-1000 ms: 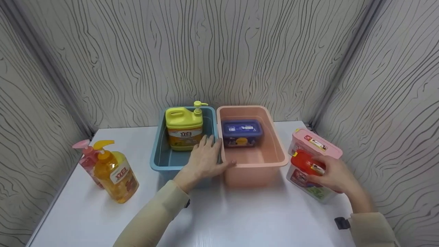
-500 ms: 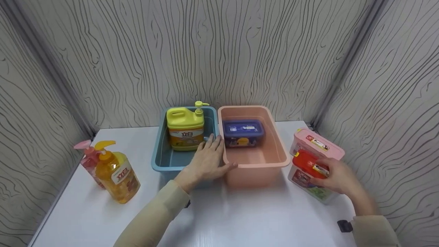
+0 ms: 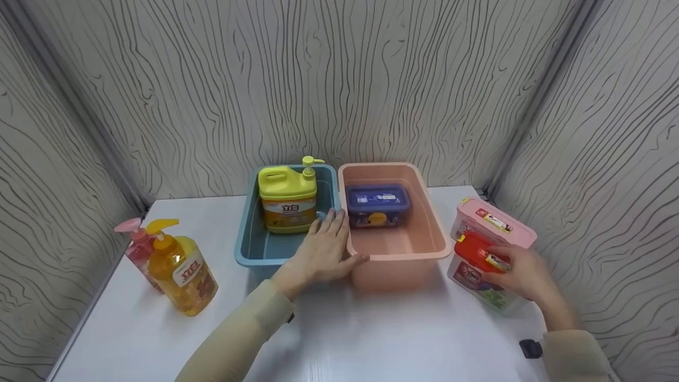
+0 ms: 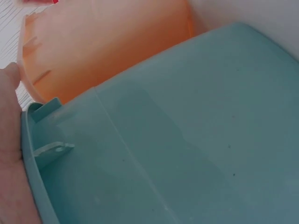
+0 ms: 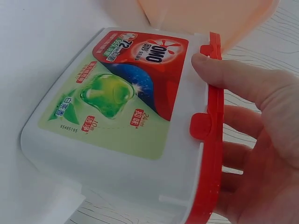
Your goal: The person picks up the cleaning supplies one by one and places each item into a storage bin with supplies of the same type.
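Note:
My left hand (image 3: 323, 253) lies with straight fingers over the adjoining rims of a blue basin (image 3: 246, 254) and a pink basin (image 3: 437, 239). In the left wrist view, part of that hand (image 4: 11, 140) shows beside the blue basin's rim, above its outer wall (image 4: 163, 130). At the right, my right hand (image 3: 525, 273) grips the red lid of a white laundry pod box (image 3: 477, 270). The right wrist view shows the thumb on the lid's near edge and the fingers on its far side. The box (image 5: 112, 98) is tilted in that view and carries a red and green label.
A yellow-capped detergent jug (image 3: 288, 199) stands in the blue basin. The pink basin holds a dark blue tub (image 3: 376, 206). Behind the gripped box is a pink-lidded box (image 3: 493, 220). Amber (image 3: 185, 276) and pink (image 3: 140, 249) pump bottles stand at left. Patterned walls enclose the white table (image 3: 360, 339).
My left hand's fingers have shifted slightly right along the rims. My right hand keeps its grip on the lid, and the laundry pod box stays in nearly the same place.

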Tool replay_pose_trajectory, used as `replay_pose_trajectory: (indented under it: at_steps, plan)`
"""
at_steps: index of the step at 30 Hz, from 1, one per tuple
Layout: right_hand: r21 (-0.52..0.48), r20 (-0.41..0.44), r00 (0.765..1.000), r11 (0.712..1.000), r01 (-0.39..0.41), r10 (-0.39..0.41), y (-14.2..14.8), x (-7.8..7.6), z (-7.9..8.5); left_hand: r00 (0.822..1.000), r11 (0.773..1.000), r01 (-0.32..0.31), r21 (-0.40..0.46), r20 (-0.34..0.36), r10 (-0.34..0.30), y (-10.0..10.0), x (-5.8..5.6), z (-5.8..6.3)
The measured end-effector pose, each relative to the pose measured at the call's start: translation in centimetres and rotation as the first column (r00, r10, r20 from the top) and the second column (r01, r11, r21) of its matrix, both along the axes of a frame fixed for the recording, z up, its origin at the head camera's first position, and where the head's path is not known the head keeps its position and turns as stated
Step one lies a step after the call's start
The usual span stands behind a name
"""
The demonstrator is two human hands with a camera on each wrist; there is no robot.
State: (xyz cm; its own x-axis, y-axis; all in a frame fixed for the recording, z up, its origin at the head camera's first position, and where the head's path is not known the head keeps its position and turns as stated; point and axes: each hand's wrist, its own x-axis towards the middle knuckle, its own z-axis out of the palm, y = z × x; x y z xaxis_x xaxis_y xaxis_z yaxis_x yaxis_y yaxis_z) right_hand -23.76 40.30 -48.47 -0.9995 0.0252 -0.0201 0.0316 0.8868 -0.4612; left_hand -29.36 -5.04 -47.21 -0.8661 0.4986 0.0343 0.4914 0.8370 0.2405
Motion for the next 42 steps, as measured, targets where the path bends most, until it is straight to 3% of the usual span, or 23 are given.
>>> replay_pose_trajectory:
  at_steps: [6,19,42]
  plan:
    - [-0.011,-0.007,1.0,1.0,-0.007,0.007,-0.3,-0.2,-0.2,1.0,1.0,0.0,0.001,-0.016,0.0,-0.2,0.1,0.0]
    - [-0.024,0.008,0.998,0.997,-0.068,0.068,2.6,0.5,-0.7,1.0,1.0,-0.001,-0.006,-0.029,0.001,-0.2,0.0,-0.1]
    - [0.03,-0.063,0.997,0.999,-0.04,0.042,2.7,0.9,-1.3,1.0,1.0,-0.004,0.013,-0.006,0.004,0.0,0.1,-0.2]
